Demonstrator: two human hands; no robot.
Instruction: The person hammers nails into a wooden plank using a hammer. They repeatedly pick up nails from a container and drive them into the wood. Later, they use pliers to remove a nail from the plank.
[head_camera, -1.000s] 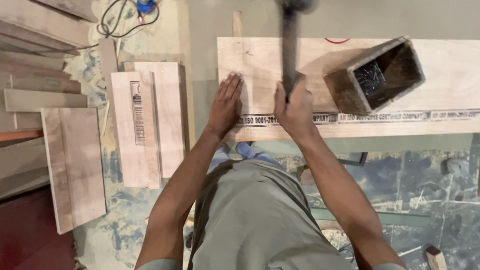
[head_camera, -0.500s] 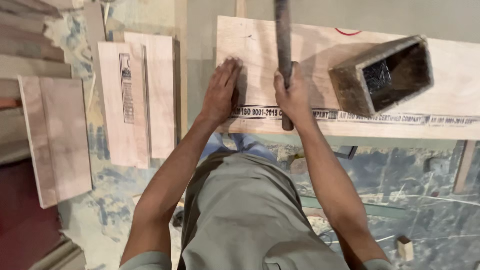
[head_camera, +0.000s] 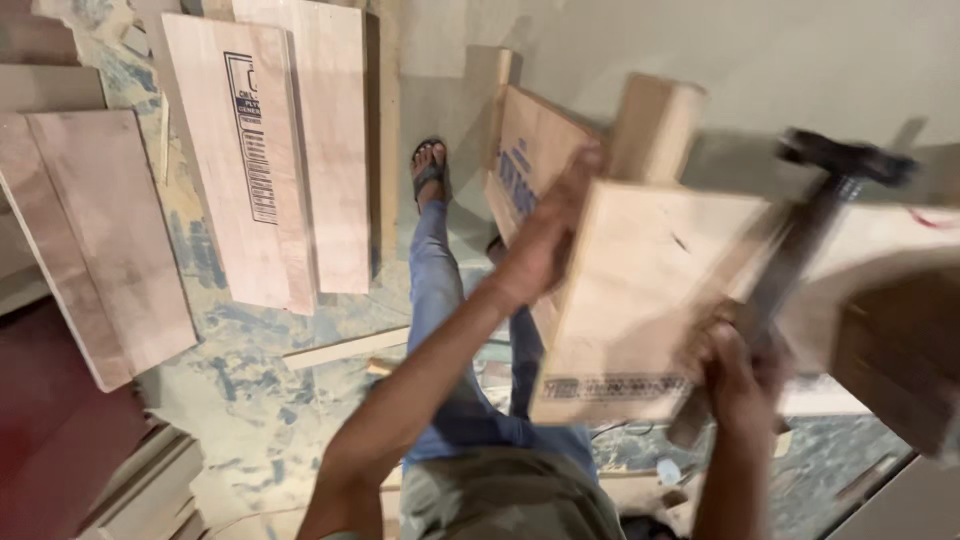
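Closest to me, my right hand (head_camera: 735, 375) is wrapped tight around the handle of a hammer (head_camera: 800, 250); that grip is closed on the shaft low down, and the dark head stands raised up and to the right, well above the wood. My left hand (head_camera: 545, 245) lies flat with its fingers spread on the upper left part of a plywood panel (head_camera: 640, 300). It presses rather than clasps, so I count that grip as wide and holding nothing. The panel sits tilted in view, just in front of my knees, with a dark wooden box (head_camera: 900, 350) blurred at its right end. I cannot tell whether box and panel touch.

My leg in blue trousers (head_camera: 445, 310) runs down to a sandalled foot (head_camera: 430, 165) on the mottled floor (head_camera: 250, 400). Farther off, two plywood boards (head_camera: 285, 150) lie side by side on the floor, and another board (head_camera: 95, 240) lies to their left.

As I judge it, the risk is the swing: the hammer is high and the view is smeared with motion, so a stroke that lands off line could catch the fingers of my left hand, which rest near its path, or glance off and shift the panel.

Compared with half a second ago, the hammer has come up from lying near the panel's front edge, my view has swung left and tipped, and my foot now shows.
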